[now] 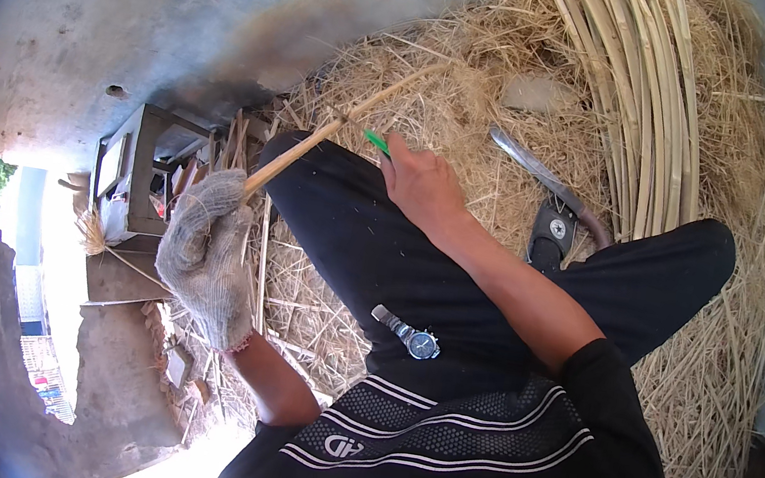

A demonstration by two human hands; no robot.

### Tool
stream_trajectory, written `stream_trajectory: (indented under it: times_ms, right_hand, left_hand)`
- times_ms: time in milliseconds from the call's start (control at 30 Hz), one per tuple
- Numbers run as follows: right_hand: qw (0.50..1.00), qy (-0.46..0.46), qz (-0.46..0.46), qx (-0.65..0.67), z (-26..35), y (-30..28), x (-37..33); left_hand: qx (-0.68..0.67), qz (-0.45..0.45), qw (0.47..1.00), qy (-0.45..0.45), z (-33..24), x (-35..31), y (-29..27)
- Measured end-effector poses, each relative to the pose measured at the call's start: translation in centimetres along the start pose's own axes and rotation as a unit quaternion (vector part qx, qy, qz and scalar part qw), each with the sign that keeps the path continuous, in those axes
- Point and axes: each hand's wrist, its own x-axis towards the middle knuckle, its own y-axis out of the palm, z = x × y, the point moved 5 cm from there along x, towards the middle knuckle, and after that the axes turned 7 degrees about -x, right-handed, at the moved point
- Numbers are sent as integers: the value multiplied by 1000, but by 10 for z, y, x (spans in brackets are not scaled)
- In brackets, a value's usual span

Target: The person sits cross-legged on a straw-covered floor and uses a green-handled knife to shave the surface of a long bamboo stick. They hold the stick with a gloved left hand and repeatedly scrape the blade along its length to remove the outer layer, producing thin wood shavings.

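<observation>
Far left of both hands: bright wall opening (30, 283). Nearer, just beyond the left hand on its outer side: wooden stand (149, 227) with odds and ends in it. Left hand (213, 247), in a grey knit glove, closed round the lower end of the pale stick (301, 151); stick slants up and right from the fist, past the right hand's fingertip side, far end over the shavings. Green-handled tool (377, 142) at the stick's middle, gripped in the bare right hand (423, 183), fingers curled; its blade end is at the stick, can't tell if touching. Wristwatch (422, 344) lies on the dark trousers (353, 234), below the right hand. Right of the right hand: long curved knife (536, 165), near dark shoe (548, 233). Farther right and up: bundle of long pale strips (658, 113), lying on straw-like shavings (715, 322).
</observation>
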Motion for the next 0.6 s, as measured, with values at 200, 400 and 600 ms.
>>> stream_trajectory:
  times_ms: [200, 400, 600]
  right_hand:
    - [983, -132, -30, 126, 69, -21, -3]
    - [993, 32, 63, -93, -58, 33, 34]
    - [993, 57, 96, 48, 0, 5, 9]
  left_hand:
    - [-11, -49, 999, -5, -1, -6, -5]
    - [18, -99, 994, -53, -8, -8, 6]
    - [-101, -64, 990, -79, 1, -4, 7]
